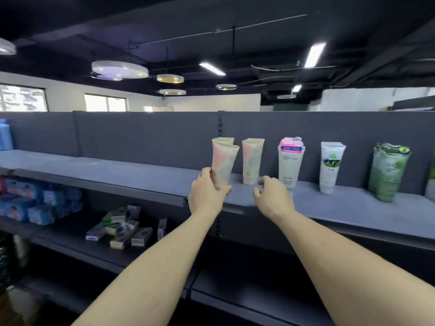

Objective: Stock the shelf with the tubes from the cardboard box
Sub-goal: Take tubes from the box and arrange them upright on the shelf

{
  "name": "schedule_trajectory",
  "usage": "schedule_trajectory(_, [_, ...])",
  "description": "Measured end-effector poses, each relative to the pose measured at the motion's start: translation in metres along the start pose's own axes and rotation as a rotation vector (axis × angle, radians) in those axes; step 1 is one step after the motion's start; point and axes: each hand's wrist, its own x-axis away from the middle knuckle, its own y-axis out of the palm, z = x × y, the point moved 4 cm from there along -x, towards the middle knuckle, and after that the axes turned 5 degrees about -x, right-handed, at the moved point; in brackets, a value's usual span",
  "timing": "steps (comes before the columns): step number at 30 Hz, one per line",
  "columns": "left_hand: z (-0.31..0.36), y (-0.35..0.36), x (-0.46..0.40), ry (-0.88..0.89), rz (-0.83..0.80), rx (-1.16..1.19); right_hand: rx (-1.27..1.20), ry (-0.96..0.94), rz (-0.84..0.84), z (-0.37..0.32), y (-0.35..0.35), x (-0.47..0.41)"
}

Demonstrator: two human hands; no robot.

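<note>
Nearest, left hand wrapped round the lower end of a pink-and-cream tube, fingers curled tight, cap end down near the front edge of the grey shelf. Right hand beside it, fingers loosely curled, holding nothing, hovering over the shelf. Just behind, a second matching tube, and to the right a further pair standing upright. Likely risks: letting go before the cap sits flat, so the tube tips forward off the edge; or knocking the rear tube or the neighbouring pair and toppling them. Cardboard box not visible.
</note>
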Motion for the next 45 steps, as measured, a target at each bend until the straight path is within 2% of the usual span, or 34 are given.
schedule_trajectory(9, [0.016,0.083,-0.079,0.074,-0.174,0.123,0.035,0.149,0.059,0.012,0.032,-0.049])
schedule_trajectory(20, [0.012,0.144,-0.120,0.096,-0.253,0.104,0.132,0.278,0.136,0.029,0.059,-0.092])
schedule_trajectory(37, [0.017,0.158,-0.120,0.040,-0.241,0.060,0.132,0.277,0.132,0.034,0.059,-0.091])
schedule_trajectory(45, [0.014,0.133,-0.101,0.004,-0.209,0.009,0.131,0.234,0.136,0.031,0.043,-0.068])
